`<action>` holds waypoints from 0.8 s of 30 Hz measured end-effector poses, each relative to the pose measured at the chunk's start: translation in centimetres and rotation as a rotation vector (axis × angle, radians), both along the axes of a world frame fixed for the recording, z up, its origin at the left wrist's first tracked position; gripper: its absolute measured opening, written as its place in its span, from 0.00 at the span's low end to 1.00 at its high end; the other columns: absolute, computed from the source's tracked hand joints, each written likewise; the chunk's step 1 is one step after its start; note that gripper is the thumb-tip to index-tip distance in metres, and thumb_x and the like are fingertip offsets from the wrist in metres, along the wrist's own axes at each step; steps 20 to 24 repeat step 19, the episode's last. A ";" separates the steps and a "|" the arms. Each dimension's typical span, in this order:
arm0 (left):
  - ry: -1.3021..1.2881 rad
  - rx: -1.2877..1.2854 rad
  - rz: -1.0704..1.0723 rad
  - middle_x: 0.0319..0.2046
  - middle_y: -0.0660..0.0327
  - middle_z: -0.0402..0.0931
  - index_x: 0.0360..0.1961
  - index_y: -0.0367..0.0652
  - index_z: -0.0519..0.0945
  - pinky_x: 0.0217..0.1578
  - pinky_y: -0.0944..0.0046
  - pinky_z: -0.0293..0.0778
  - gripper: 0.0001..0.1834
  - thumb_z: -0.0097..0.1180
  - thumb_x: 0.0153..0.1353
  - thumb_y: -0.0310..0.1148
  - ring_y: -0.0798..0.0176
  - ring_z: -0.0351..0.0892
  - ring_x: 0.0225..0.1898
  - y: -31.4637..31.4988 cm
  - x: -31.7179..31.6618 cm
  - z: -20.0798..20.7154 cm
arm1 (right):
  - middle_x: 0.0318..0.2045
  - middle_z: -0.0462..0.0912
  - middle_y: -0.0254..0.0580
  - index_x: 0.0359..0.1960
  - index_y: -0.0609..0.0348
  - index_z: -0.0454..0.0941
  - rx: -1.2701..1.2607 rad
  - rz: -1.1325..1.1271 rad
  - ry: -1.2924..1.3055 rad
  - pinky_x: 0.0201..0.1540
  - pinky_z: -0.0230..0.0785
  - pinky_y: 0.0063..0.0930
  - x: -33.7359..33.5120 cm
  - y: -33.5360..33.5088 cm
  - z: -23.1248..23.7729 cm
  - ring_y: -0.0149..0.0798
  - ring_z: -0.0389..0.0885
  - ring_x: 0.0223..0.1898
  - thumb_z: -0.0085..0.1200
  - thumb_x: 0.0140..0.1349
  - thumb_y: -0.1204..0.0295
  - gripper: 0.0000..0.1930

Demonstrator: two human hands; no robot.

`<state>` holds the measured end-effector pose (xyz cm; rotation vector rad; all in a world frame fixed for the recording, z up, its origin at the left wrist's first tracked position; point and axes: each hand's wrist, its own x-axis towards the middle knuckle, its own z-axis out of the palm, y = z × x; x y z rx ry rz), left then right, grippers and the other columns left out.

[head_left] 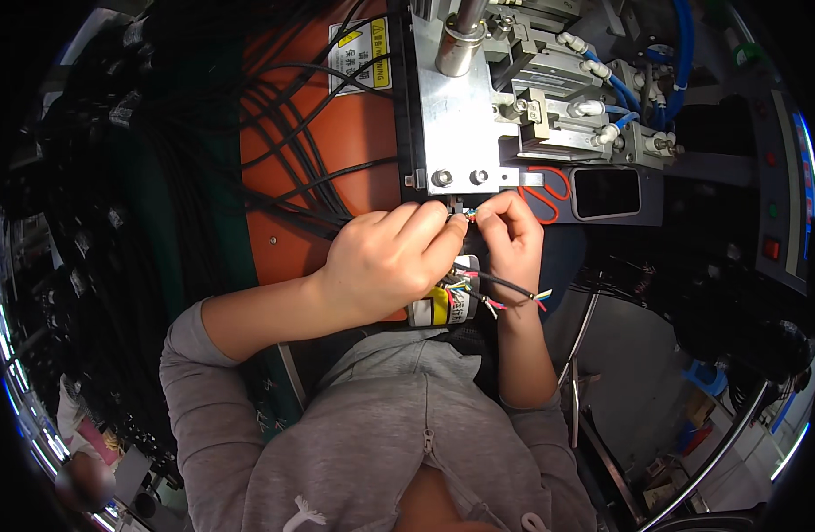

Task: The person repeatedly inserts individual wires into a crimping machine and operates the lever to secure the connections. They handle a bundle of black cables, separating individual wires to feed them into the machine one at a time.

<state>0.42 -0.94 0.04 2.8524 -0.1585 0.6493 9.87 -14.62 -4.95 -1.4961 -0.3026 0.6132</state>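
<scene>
Orange and smooth, a work table point(354, 133) is sitting under a big metal machine point(478, 106), and lots of thin black cables point(283, 133) are lying across it in loose curves. Grey metal blocks and shiny round bolts are making up the machine, and blue tubes point(682, 53) are bending around its far side. A small dark screen point(607, 192) with rounded corners is sitting just right of the machine's lower edge, with a red wire loop point(549, 191) beside it. The person in a soft grey hoodie point(381, 434) is reaching both arms up to the bottom edge of the machine. The left hand point(385, 262) is curling, with its fingertips pressed together on something tiny right under the metal plate. The right hand point(511, 232) is just beside it, its fingers bent and pinching the same small spot, so the two hands are almost touching. What they are pinching is too small to see well, but thin coloured strands are showing there. A black cable point(505, 285) is lying below the hands, running sideways from near the left hand out to the right. Its end is pointing right, and little coloured wires point(540, 298) are sticking out of it like a tiny brush, in yellow, green, pink and white. A small round thing with a yellow and white label point(438, 309) is sitting under the left hand, against the person's chest.
</scene>
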 end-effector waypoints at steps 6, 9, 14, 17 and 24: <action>0.046 -0.067 0.022 0.27 0.67 0.73 0.35 0.42 0.82 0.21 0.71 0.69 0.12 0.59 0.45 0.27 0.70 0.74 0.25 0.4 -0.1 0.4 | 0.21 0.72 0.34 0.23 0.64 0.71 -0.154 -0.038 -0.271 0.29 0.63 0.20 -0.3 0.3 0.1 0.24 0.69 0.24 0.52 0.57 0.76 0.07; 0.134 -0.033 0.056 0.28 0.65 0.74 0.35 0.39 0.81 0.22 0.71 0.71 0.13 0.59 0.45 0.26 0.69 0.76 0.26 0.1 -0.9 1.0 | 0.23 0.75 0.36 0.28 0.64 0.74 -0.172 0.008 -0.353 0.30 0.65 0.20 -0.1 0.1 0.0 0.25 0.71 0.25 0.59 0.59 0.70 0.09; 0.227 0.102 0.108 0.27 0.63 0.71 0.36 0.35 0.80 0.22 0.73 0.72 0.13 0.59 0.46 0.24 0.70 0.76 0.27 -0.3 -1.5 1.4 | 0.28 0.79 0.37 0.35 0.65 0.77 0.239 0.135 -0.281 0.34 0.68 0.21 1.4 -2.1 0.8 0.29 0.76 0.29 0.66 0.47 0.82 0.14; 0.230 0.045 0.108 0.29 0.63 0.73 0.37 0.36 0.80 0.23 0.73 0.73 0.12 0.59 0.49 0.24 0.68 0.78 0.28 0.1 -1.4 1.0 | 0.25 0.81 0.43 0.30 0.64 0.80 0.500 0.277 -0.362 0.32 0.70 0.26 2.3 -4.1 1.7 0.38 0.77 0.29 0.72 0.40 0.77 0.15; 0.170 -0.086 0.043 0.32 0.63 0.74 0.38 0.37 0.80 0.24 0.73 0.74 0.10 0.59 0.52 0.24 0.66 0.80 0.30 0.9 -1.1 0.6 | 0.26 0.81 0.44 0.30 0.63 0.80 0.491 0.203 -0.411 0.32 0.70 0.28 2.6 -4.7 1.6 0.39 0.78 0.29 0.71 0.42 0.77 0.14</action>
